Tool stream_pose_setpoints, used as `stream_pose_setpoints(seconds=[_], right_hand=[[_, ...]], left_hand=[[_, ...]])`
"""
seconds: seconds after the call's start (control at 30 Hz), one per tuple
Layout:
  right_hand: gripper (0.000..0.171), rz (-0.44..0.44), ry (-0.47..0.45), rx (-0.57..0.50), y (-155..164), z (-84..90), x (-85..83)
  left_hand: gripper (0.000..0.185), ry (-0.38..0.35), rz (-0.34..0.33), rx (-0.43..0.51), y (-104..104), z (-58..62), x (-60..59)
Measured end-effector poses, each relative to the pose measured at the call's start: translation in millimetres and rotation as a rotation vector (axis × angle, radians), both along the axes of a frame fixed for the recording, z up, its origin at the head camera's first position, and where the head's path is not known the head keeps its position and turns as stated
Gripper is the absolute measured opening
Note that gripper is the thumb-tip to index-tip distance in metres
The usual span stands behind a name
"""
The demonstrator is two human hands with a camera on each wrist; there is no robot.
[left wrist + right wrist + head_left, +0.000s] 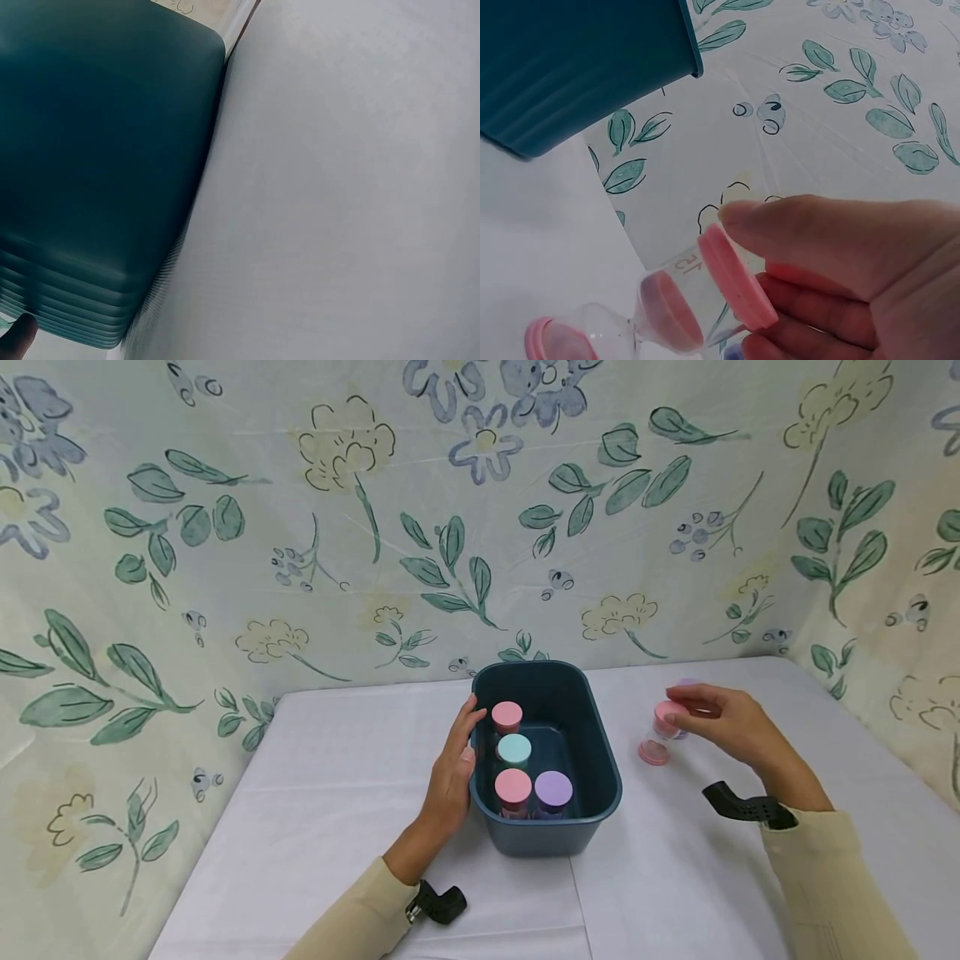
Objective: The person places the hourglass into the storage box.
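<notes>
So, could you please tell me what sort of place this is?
Probably a staged tabletop recording booth: a white-covered table screened by floral fabric sheets, bearing only a dark teal plastic bin of pastel-capped hourglass timers.

Lighting is bright, even and diffuse across the head view; no single source can be made out. Shadows are faint: a soft one lies under the bin (592, 793) and beside the left hand (453, 768). No glare on the tablecloth (337, 777). The head view is sharp at the centre, with mild bending of straight lines toward the edges. The left wrist view is dimmer and blurred throughout, the bin wall (97, 165) smeared into stepped bands near its lower edge. The right wrist view is soft close up: the right hand (870, 277) and hourglass (667, 307) are out of focus.
</notes>
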State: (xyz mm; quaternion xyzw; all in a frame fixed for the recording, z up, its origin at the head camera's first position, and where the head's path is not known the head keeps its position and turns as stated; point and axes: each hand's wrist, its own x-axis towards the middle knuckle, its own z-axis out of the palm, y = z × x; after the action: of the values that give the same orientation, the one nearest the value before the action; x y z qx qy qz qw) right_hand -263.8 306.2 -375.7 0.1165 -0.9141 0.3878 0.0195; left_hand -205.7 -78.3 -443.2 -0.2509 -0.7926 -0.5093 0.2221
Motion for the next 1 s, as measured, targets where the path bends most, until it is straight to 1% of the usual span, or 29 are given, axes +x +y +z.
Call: stream_pose_setpoints(seconds=[0.27,0.5,1.0], right_hand=[[0.072,0.029,-0.055,0.035,1.4,-3.3,-2.6],[0.075,0.046,-0.064,0.056,3.2,-7.6,-3.4],[0.076,0.034,-0.068,0.059,2.6,-6.7,-4.0]], left_hand=[[0.055,0.009,-0.001,-0.002,0.4,0.5,-0.8],[0.054,0.001,0.002,-0.003,0.6,-0.4,0.6],[0.054,-0.002,0.006,-0.005,0.2,1.2,0.8]])
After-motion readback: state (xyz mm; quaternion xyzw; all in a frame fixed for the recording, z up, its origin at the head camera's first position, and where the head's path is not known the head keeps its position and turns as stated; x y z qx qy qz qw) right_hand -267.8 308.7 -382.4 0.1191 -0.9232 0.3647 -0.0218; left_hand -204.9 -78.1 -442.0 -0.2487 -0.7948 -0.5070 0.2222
